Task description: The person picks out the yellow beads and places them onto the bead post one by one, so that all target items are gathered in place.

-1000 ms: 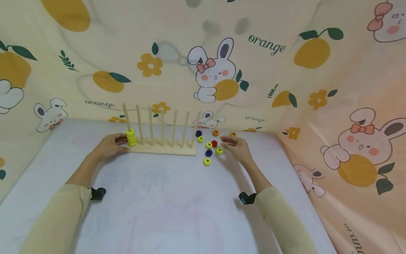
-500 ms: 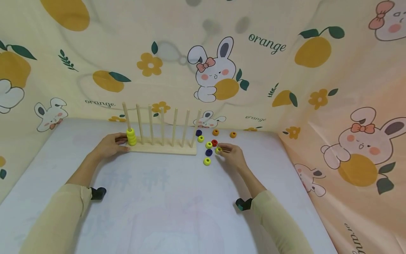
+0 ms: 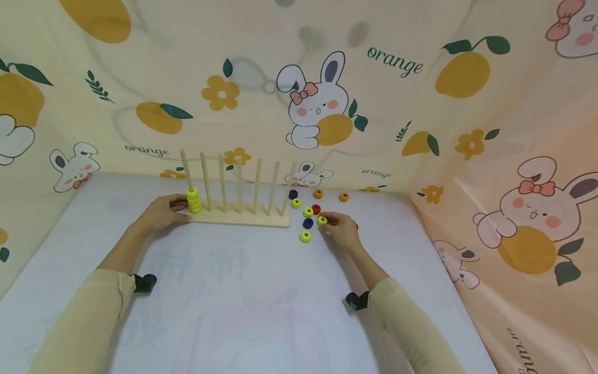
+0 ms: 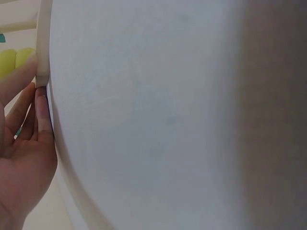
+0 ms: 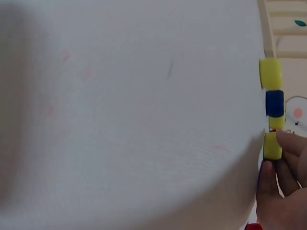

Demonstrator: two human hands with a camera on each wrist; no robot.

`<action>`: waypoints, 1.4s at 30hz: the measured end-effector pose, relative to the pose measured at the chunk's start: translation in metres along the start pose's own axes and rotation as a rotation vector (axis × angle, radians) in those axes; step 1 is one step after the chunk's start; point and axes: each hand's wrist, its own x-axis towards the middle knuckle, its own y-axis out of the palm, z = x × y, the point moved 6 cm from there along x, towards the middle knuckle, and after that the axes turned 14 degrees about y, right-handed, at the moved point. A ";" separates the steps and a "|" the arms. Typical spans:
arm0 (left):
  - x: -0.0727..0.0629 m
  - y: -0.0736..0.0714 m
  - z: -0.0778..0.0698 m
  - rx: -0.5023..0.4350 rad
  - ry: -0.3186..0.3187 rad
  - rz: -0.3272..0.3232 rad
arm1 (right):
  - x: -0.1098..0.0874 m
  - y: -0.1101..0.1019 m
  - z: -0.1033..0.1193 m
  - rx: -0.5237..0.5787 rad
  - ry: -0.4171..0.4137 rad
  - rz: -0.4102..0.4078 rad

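A wooden peg rack [image 3: 238, 220] with several upright pegs stands at the back of the table. Yellow beads [image 3: 193, 201] are stacked on its leftmost peg. My left hand [image 3: 161, 215] grips the left end of the base, thumb in front; the left wrist view has its fingertips right at the base's end [image 4: 43, 57]. To the right of the rack, my right hand [image 3: 342, 230] pinches a yellow bead [image 3: 322, 221] between thumb and fingers. In the right wrist view this yellow bead [image 5: 272, 146] is close over the table, in line with a blue bead [image 5: 275, 103].
Around the right hand lie loose beads: yellow [image 3: 305, 237], dark blue [image 3: 308, 223], red [image 3: 316, 209] and orange [image 3: 343, 197]. Another red bead [image 3: 357, 226] peeks out beside the right hand. A patterned cloth [image 3: 261, 119] hangs behind the white table [image 3: 224, 301].
My right hand has come down and leftward onto the yellow bead and now pinches it. The orange bead and a red one have come out from behind it. My left hand keeps its place.
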 end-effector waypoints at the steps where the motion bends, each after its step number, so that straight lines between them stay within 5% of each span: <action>1: 0.000 0.000 0.000 -0.001 0.000 0.000 | 0.000 0.000 0.000 -0.007 -0.008 -0.014; 12: 0.000 0.000 0.001 -0.004 -0.003 -0.002 | 0.000 -0.003 0.008 -0.105 -0.044 -0.027; 18: 0.001 0.000 0.003 0.002 0.000 0.004 | 0.000 -0.010 0.014 -0.064 -0.035 0.014; 42: 0.001 0.000 0.003 0.003 0.003 0.007 | -0.016 -0.038 0.088 -0.015 -0.301 0.007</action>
